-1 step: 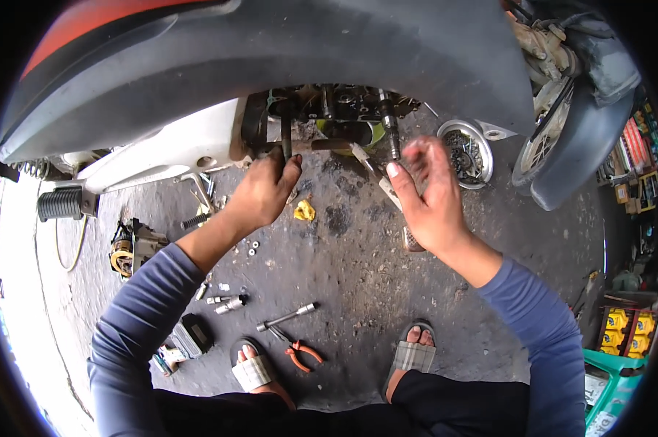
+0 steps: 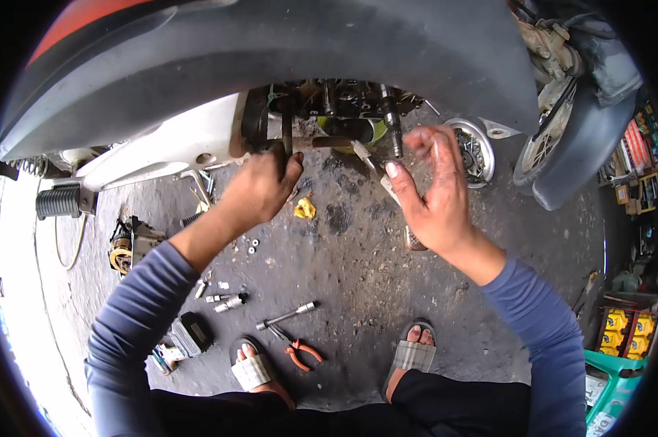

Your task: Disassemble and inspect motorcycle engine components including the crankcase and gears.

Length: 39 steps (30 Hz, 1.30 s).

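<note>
My left hand [image 2: 262,188] is closed around the lower end of a dark metal shaft [image 2: 287,125] that sticks out of the motorcycle's opened engine [image 2: 351,102]. A second, stepped metal shaft [image 2: 392,122] juts from the engine's right part. Just off its tip is my right hand [image 2: 442,186], fingers and thumb apart and nothing in the grip. A shorter metal shaft [image 2: 329,98] protrudes between these two. The engine's upper part is hidden under the dark grey body panel [image 2: 307,47].
A metal bowl of small parts [image 2: 482,149] lies right of my right hand. Pliers [image 2: 302,355], a T-shaped wrench [image 2: 289,317], a power tool [image 2: 187,339] and a removed engine part [image 2: 131,244] lie on the floor. A wheel [image 2: 551,138] stands at right.
My right hand has shifted very slightly, its fingers a little higher and farther from the shaft tip. My left hand keeps its hold on the dark shaft.
</note>
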Available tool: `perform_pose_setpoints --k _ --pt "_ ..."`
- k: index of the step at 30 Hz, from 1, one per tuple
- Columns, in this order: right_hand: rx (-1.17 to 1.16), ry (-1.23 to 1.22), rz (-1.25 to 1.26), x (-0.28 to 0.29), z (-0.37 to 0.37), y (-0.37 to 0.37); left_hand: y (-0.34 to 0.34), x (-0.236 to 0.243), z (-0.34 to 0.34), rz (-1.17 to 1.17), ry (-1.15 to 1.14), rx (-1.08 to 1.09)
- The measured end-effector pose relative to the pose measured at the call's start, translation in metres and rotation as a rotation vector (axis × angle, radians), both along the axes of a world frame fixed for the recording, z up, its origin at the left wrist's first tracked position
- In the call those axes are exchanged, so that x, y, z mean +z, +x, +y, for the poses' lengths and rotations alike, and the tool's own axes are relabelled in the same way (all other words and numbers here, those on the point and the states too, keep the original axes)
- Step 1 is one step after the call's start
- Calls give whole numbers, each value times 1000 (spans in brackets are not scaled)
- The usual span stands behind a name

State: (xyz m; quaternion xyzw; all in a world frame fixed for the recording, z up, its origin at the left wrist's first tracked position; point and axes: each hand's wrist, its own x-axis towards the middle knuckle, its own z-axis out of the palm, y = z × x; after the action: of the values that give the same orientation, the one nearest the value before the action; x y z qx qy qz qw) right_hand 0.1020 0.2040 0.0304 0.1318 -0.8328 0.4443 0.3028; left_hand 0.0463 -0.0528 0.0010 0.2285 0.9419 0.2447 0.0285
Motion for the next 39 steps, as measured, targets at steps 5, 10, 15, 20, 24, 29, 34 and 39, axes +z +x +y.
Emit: perform_pose_setpoints --k 5,10,15,20,24,29,34,39 --pt "278 264 -48 38 -17 -31 19 73 37 31 -255 14" --pt "145 442 -17 38 -37 -67 1 78 50 202 5 -32" --pt "100 396 35 30 -38 -67 -9 79 53 211 38 -16" --pt "123 424 17 30 -34 -68 -13 75 55 187 10 13" --pt "104 436 -64 32 -35 -69 -16 73 56 277 18 -22" --pt "347 102 -209 28 -38 -76 -15 76 57 286 22 -19" --pt "367 109 -314 37 -39 -73 -8 85 55 108 -22 48" --pt "564 -56 -382 41 -28 -74 -14 83 50 209 130 -71"
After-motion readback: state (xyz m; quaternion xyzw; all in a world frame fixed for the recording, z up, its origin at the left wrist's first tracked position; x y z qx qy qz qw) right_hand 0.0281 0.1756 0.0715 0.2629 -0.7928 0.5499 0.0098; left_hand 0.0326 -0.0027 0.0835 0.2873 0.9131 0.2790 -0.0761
